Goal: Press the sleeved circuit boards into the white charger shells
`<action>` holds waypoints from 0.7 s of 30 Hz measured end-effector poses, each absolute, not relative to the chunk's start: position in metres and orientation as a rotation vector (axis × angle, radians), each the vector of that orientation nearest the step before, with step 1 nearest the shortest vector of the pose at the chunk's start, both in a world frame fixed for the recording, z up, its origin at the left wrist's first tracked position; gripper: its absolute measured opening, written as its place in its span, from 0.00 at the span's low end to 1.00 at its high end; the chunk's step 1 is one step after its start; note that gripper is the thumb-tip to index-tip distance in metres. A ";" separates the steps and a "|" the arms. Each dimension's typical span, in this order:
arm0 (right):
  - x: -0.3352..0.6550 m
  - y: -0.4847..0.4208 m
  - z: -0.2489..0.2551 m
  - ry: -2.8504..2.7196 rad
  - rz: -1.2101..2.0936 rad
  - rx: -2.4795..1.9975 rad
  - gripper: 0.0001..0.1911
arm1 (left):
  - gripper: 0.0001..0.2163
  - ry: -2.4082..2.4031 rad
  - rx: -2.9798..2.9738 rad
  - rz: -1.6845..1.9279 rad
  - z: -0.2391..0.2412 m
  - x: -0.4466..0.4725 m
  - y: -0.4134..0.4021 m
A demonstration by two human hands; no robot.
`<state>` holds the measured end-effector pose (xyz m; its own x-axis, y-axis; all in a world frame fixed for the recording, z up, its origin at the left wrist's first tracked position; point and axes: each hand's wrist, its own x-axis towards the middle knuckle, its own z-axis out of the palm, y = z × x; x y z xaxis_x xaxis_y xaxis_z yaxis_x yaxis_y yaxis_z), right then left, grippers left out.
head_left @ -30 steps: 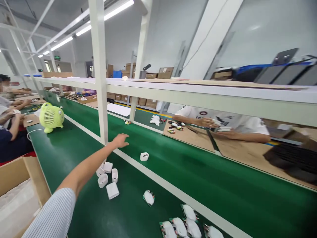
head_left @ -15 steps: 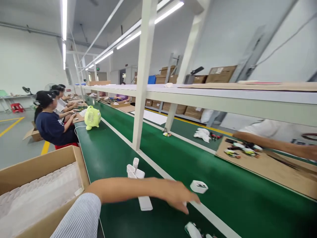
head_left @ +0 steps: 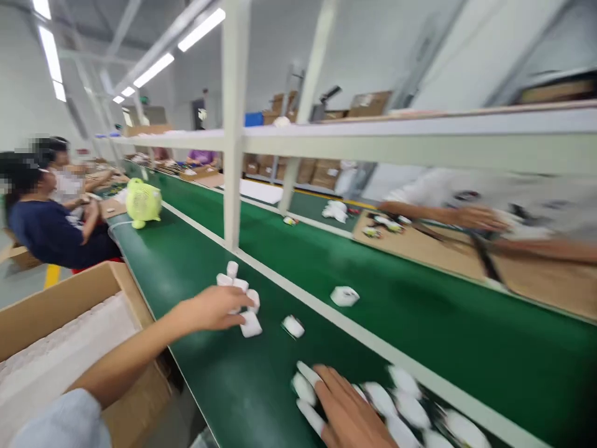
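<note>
One long green bench (head_left: 242, 386) runs away from us, its near edge slanting up to the left, with a cardboard box (head_left: 60, 292) just beside it. A pale strip (head_left: 293, 291) divides the bench from a far green lane (head_left: 420, 323), whose bare stretches leave us open room. We also have bare bench in front of the left hand.

Our right hand (head_left: 345, 404) spreads two white-tipped fingers around a white oval piece (head_left: 304, 389); we cannot tell whether they grip it (the view is blurred). That piece slants from upper left to lower right, as do most in the cluster (head_left: 410, 407) at the hand's right.

Our left hand (head_left: 228, 308) bends over the white cases (head_left: 250, 325), thumb and forefinger apart; whether it grasps one, we cannot tell. The nearest case lies flat, slightly skewed. Across the strip, a lone white case (head_left: 345, 296) has its long axis running left to right. Between our hands, a small board (head_left: 293, 326) slants down rightward.
</note>
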<state>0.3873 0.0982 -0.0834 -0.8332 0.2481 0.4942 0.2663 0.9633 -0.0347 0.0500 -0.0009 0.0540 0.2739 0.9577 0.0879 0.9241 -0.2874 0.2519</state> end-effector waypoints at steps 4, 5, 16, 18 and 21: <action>0.390 0.071 -0.045 -2.700 0.088 -0.615 0.22 | 0.19 1.747 2.394 0.104 0.032 0.036 -0.019; 0.389 0.067 -0.040 -2.712 0.129 -0.651 0.24 | 0.21 1.742 2.418 0.058 0.025 0.035 -0.021; 0.376 0.043 -0.043 -2.787 0.138 -0.897 0.10 | 0.17 1.935 2.639 0.048 -0.022 0.065 0.015; 0.379 0.039 -0.039 -2.817 0.198 -0.920 0.11 | 0.17 1.867 2.571 0.185 -0.021 0.071 0.020; 0.387 0.032 -0.030 -2.865 0.336 -0.882 0.05 | 0.15 1.612 2.419 0.401 -0.015 0.087 0.027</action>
